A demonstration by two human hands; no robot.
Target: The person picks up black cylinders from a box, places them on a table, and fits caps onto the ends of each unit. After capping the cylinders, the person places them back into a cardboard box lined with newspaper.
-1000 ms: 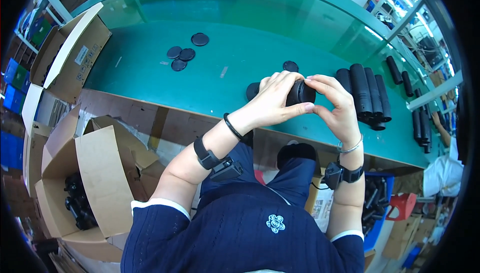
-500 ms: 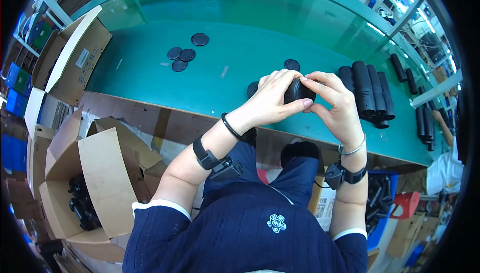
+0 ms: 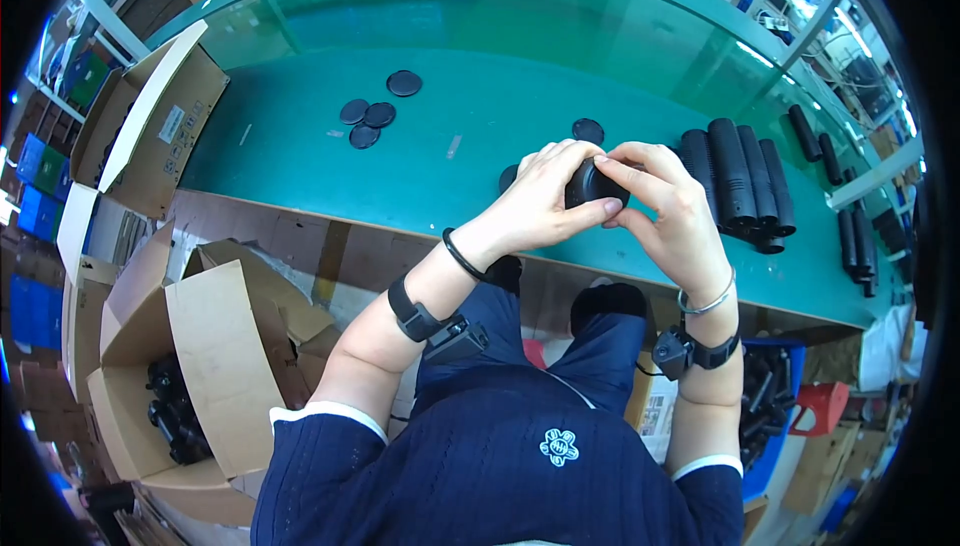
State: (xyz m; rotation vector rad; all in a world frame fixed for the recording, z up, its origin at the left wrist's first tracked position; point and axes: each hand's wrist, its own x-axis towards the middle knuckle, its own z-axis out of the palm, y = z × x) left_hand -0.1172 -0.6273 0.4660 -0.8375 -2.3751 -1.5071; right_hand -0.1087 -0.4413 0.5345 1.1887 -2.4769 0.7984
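Over the bench (image 3: 290, 161), both hands (image 3: 545, 196) (image 3: 675, 203) grip a half-hidden, seemingly cylindrical black part (image 3: 592, 186).

Navy top (image 3: 450, 486), white flower emblem (image 3: 559, 448), black forearm straps (image 3: 411, 312)

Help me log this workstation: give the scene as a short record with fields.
Surface: green table
Left hand: holds a black round part
Right hand: fingers at the same part
Left of hands: four loose black discs
Beyond hands: one black disc
Right of hands: pile of black tubes
Lower left: open cardboard box, black things inside
Lower right: blue bin, black things inside
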